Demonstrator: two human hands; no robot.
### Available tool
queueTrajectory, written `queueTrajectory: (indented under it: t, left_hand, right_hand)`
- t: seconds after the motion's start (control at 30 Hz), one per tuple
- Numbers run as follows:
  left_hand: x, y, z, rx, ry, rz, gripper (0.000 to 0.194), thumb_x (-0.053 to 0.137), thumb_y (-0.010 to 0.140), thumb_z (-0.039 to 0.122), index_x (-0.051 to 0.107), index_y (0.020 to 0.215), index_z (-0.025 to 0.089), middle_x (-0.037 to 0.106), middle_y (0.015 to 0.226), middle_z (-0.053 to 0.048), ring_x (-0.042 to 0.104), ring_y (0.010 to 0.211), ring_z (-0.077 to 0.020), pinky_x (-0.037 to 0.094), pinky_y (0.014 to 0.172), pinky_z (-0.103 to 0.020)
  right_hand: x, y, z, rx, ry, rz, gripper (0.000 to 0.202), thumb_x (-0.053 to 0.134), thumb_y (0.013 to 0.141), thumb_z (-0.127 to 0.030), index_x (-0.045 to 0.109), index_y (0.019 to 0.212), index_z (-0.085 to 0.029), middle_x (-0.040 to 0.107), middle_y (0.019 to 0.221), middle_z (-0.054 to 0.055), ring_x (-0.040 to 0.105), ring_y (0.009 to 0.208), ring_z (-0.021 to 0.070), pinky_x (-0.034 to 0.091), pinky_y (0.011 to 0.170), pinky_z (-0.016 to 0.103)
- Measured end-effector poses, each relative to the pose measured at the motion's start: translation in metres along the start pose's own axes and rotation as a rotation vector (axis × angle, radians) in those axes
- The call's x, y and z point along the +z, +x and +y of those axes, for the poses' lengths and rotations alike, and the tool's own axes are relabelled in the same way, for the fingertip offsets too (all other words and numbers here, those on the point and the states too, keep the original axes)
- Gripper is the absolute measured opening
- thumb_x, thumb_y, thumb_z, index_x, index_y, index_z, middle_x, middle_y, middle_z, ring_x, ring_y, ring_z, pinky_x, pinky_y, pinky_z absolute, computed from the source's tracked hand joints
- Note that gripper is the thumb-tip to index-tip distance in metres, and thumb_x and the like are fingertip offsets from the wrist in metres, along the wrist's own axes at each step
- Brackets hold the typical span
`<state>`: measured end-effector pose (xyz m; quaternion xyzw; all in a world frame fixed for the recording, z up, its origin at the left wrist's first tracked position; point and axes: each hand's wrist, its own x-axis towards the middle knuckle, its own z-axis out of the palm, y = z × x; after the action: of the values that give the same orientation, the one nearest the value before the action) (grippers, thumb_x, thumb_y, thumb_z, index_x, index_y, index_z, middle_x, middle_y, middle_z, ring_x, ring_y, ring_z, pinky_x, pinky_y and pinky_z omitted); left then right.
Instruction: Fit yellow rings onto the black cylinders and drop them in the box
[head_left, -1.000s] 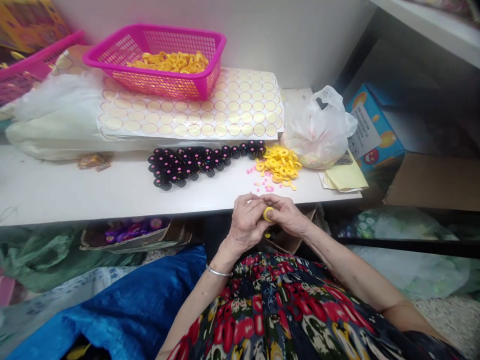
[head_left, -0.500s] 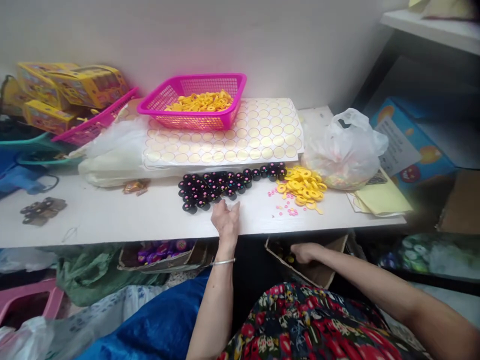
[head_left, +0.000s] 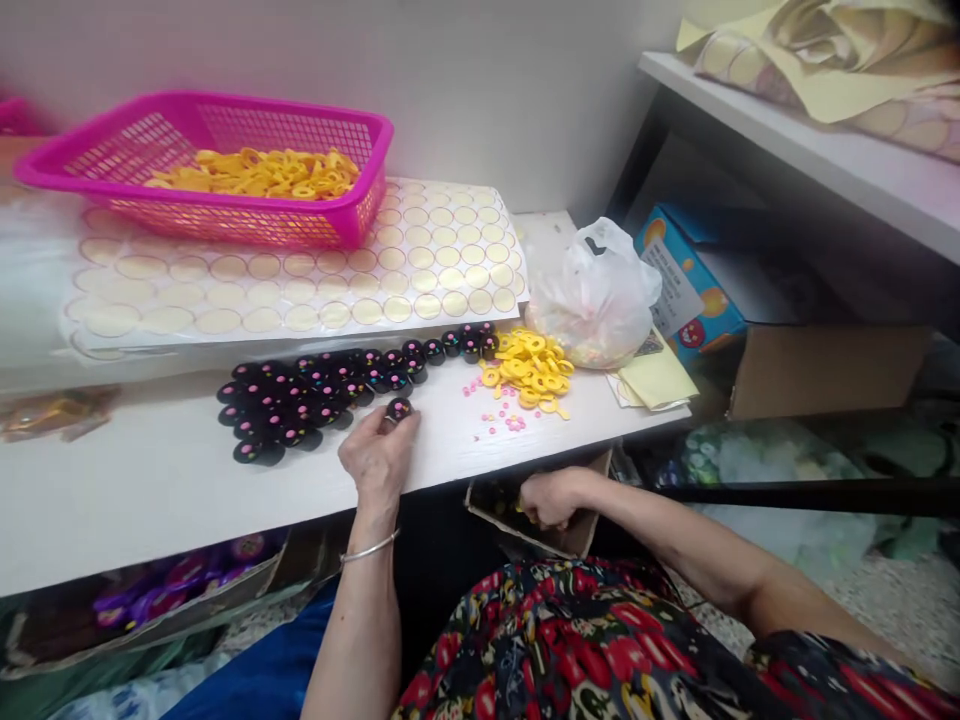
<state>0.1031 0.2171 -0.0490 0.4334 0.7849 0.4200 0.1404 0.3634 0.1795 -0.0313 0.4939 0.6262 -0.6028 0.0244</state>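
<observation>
My left hand is closed on a small round black cap with a pink dot on top, held just at the front of the table. Left of and behind it stand several more black caps in packed rows, dotted with pink and other colours. Below the table edge, my right hand is curled at the opening of a cardboard box with dark and yellow bits inside. What its fingers hold, if anything, is hidden. Yellow ring-shaped pieces lie heaped to the right, beside scattered tiny pink beads.
A pink basket of yellow pieces stands on sheets of round stickers. A knotted plastic bag sits at the right end of the table. An open box with purple things is below left.
The view has turned to the right. My left hand has a black cap between its fingers, apart from the rows. My right hand has risen a little in the box, with its fingers curled.
</observation>
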Motion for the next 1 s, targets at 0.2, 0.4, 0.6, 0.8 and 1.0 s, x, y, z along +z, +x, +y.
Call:
queueTrajectory:
  t: [0.2,0.4,0.6,0.8,1.0]
  left_hand:
    - [0.013,-0.027,0.006,0.069,-0.098,-0.204,0.028,0.069,0.058,0.041,0.069,0.078,0.021,0.050,0.061,0.005,0.047,0.057,-0.0096,0.037,0.057,-0.022]
    - [0.016,-0.033,0.007,0.152,-0.102,-0.253,0.040,0.074,0.054,0.037,0.069,0.090,0.020,0.057,0.072,0.003,0.050,0.061,-0.0108,0.039,0.057,-0.023]
    - [0.000,-0.055,0.031,0.168,-0.357,-0.023,0.020,0.066,0.070,0.027,0.067,0.087,0.017,0.056,0.075,0.001,0.041,0.053,-0.0066,0.036,0.051,-0.021]
    - [-0.001,-0.063,0.053,-0.042,-0.669,-0.066,0.017,0.065,0.072,0.028,0.070,0.083,0.017,0.060,0.074,0.000,0.047,0.059,-0.0068,0.038,0.055,-0.020]
    - [-0.002,-0.044,0.056,-0.377,-0.966,-0.263,0.026,0.077,0.056,0.027,0.070,0.076,0.010,0.059,0.056,0.000,0.041,0.044,-0.0033,0.030,0.043,-0.017]
  right_hand:
    - [-0.046,-0.004,-0.004,-0.173,-0.506,0.750,0.009,0.051,0.080,-0.022,0.058,0.081,-0.016,0.057,0.083,0.004,0.051,0.077,0.0150,0.035,0.062,0.023]
    - [-0.046,0.013,0.008,-0.062,-0.933,0.876,0.018,0.040,0.087,-0.016,0.057,0.081,-0.013,0.056,0.088,0.009,0.050,0.082,0.0187,0.031,0.065,0.028]
    - [-0.050,-0.008,-0.004,-0.044,-0.700,0.904,0.018,0.039,0.085,-0.015,0.055,0.076,-0.014,0.056,0.078,0.007,0.048,0.065,0.0151,0.025,0.055,0.027]
    - [-0.037,0.017,-0.052,-0.377,0.090,0.474,0.021,0.048,0.079,-0.029,0.048,0.063,-0.016,0.045,0.054,-0.002,0.041,0.050,0.0094,0.030,0.050,0.023]
    - [-0.019,0.050,-0.093,-0.391,0.251,0.232,0.016,0.053,0.073,-0.028,0.053,0.066,-0.013,0.044,0.050,-0.004,0.039,0.043,0.0072,0.029,0.045,0.021]
